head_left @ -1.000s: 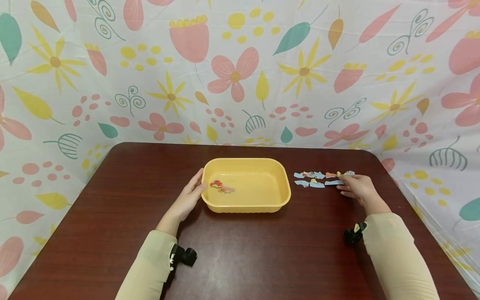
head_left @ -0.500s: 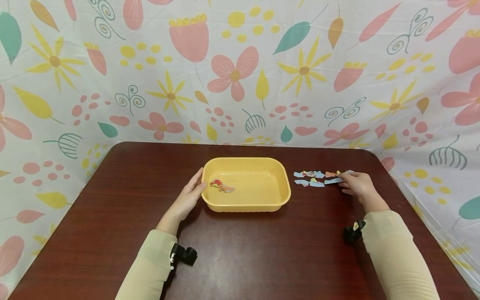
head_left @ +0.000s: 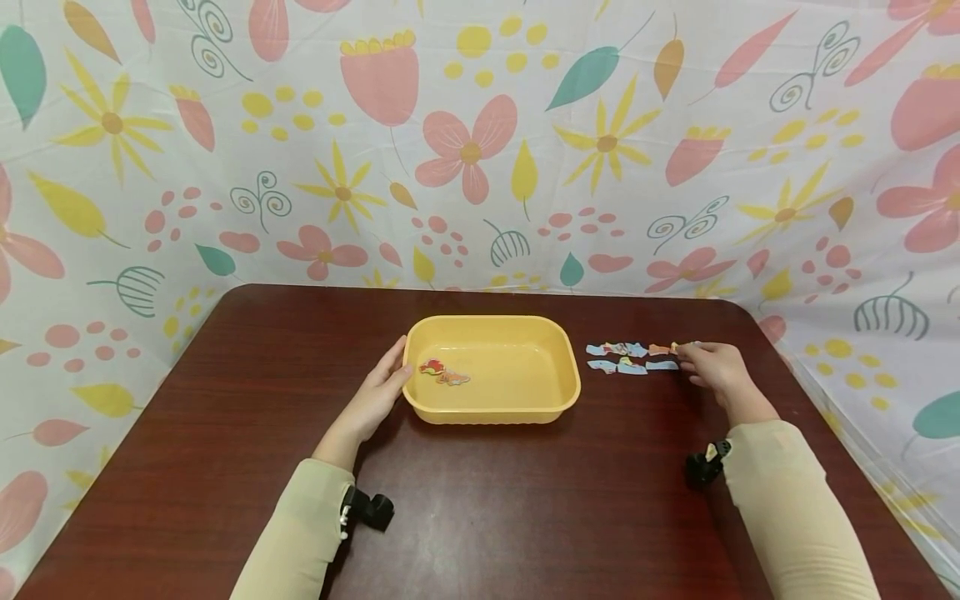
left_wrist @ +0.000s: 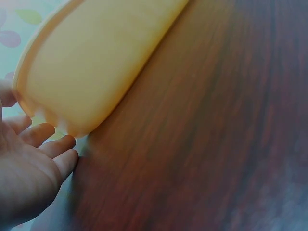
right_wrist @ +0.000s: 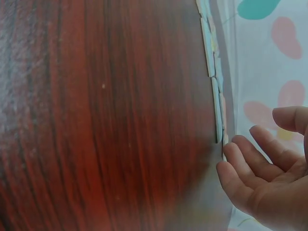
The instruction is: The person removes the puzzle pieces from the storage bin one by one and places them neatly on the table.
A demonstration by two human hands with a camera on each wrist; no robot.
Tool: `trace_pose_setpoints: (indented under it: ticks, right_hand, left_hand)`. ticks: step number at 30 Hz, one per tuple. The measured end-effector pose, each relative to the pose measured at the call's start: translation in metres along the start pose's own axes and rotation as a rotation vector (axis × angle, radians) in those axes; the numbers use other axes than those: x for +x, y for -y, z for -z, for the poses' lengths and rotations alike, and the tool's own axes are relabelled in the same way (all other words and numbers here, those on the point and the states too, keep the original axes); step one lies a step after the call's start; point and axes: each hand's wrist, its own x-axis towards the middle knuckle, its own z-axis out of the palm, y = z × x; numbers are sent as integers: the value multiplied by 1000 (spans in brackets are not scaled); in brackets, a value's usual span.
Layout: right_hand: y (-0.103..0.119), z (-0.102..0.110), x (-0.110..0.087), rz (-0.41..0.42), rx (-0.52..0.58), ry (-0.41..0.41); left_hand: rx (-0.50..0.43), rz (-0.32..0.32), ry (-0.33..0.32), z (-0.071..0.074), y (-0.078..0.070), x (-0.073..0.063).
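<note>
At the middle of the table is a yellow plastic basin (head_left: 491, 416). My left hand (head_left: 375, 396) holds its left side, thumb at the rim and fingers against the outer wall; the left wrist view shows these fingers (left_wrist: 58, 146) lightly bent. Inside the basin lie a red puzzle piece (head_left: 432, 367) and an orange one (head_left: 453, 378). To the right, light-blue puzzle pieces (head_left: 632, 367) form two rows. My right hand (head_left: 716, 369) is at the right end of these rows, fingertips on or beside the last pieces, partly hiding them. Its thumb and fingers stand apart in the right wrist view.
The dark brown table (head_left: 480, 508) has rounded far corners. Behind it hangs a white cloth (head_left: 480, 233) printed with flowers and leaves. A small black camera (head_left: 372, 510) is strapped to the left wrist, another black camera (head_left: 705, 467) to the right.
My right hand has shifted very slightly left. The blue strip at the right end of the near row has moved left and now lies straighter in line. The left hand and basin stay put.
</note>
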Motion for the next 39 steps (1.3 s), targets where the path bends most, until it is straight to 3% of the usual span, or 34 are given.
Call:
trace_pose_setpoints:
  ticks: [9,27,39]
  right_hand:
    - [4,0,-2,67,51,-10]
    - [35,-21,-13,137,286,114]
    - [58,-38,-19,162,326,166]
  left_hand:
    - [-9,0,4,1,0,0]
    - [-21,-4,5,0,-2,-2]
    - [-16,-11,7,-1,-3,-1]
